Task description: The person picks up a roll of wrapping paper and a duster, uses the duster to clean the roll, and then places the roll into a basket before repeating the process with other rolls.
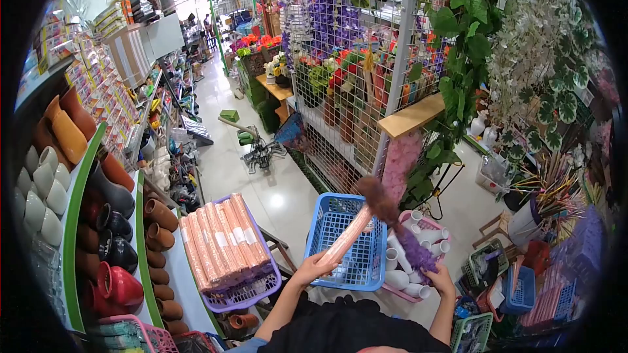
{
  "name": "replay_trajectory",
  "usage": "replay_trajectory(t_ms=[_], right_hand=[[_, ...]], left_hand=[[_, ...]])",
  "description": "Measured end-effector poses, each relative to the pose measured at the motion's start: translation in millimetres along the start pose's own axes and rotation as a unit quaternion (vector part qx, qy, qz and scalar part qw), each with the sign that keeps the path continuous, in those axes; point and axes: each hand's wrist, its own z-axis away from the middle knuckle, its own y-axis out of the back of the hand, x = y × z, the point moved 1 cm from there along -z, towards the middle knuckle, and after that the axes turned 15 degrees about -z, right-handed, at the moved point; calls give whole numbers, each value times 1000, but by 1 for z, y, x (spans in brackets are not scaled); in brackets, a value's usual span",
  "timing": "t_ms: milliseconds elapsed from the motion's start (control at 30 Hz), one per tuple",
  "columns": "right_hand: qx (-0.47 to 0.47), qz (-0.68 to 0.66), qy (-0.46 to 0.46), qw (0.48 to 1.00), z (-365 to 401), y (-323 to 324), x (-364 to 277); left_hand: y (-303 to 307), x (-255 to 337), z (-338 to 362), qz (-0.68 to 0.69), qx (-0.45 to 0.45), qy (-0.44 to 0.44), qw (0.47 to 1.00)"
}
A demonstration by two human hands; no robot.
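Note:
My left hand (319, 268) is closed round the lower end of a long pink wrapped roll (348, 235), which slants up to the right over a blue plastic basket (314, 225). My right hand (441, 280) grips the purple end of a fluffy duster (411, 246). The duster's brown end is blurred and lies over or beside the roll's top; whether they touch I cannot tell. Left of the blue basket, a purple basket (275, 282) bears a stack of similar pink rolls (219, 242).
A pink basket (400, 295) with white vases (396, 279) stands under the duster. Shelves of pots (160, 237) line the left. A wire grid (340, 91) with flowers rises ahead. More baskets (520, 287) stand at the right.

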Motion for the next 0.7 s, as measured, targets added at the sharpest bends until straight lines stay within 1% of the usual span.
replay_trajectory(t_ms=[33,67,100,133,167,200,233,267,300,333,367,400,433,467,500,533,567,600,633,700], right_hand=[[1,0,1,1000,5,-2,-6],[-76,57,-41,995,10,-6,-11],[-153,112,-83,978,13,-8,-12],[-223,130,-91,962,6,3,7],[-222,130,-92,962,4,4,8],[-213,120,-68,967,3,5,8],[-203,110,-44,972,3,6,10],[-148,99,-6,984,-3,3,14],[-60,72,-6,996,-3,4,16],[-14,34,38,999,-3,-4,16],[30,-3,82,996,-5,-9,16],[32,-1,80,996,-2,-10,10],[6,30,36,999,5,-11,3],[-20,60,-8,998,9,-11,0],[-18,60,-9,998,12,-8,0],[-121,87,-50,988,14,-6,1],[-223,112,-91,964,16,-3,2],[-246,141,-100,954,12,5,10],[-245,141,-101,954,10,7,15],[-106,86,-47,990,10,8,15]], left_hand=[[-1,1,0,-55,32,8,998],[-2,2,-1,-109,64,16,992],[-1,-13,-7,-109,63,16,992],[4,-38,-18,-237,150,-113,953],[6,-50,-23,-354,231,-238,874],[2,-32,-7,-329,202,-47,921],[-3,-15,-7,-306,179,7,935],[-7,0,-1,-304,193,-9,933],[-11,7,3,-301,206,-24,931],[-12,1,1,-299,202,-23,932],[-11,-6,-2,-325,207,-58,921],[-11,-7,-3,-351,211,-93,908],[-13,-9,-3,-350,209,-92,908],[-14,-5,-3,-362,211,-70,905],[-16,-4,-2,-373,212,-48,902],[-14,-12,-5,-373,210,-48,903],[-11,-15,-7,-409,222,-106,879],[-10,-18,-8,-443,233,-163,850],[-11,-22,-9,-442,232,-163,851],[-19,2,-1,-479,230,-73,844]])
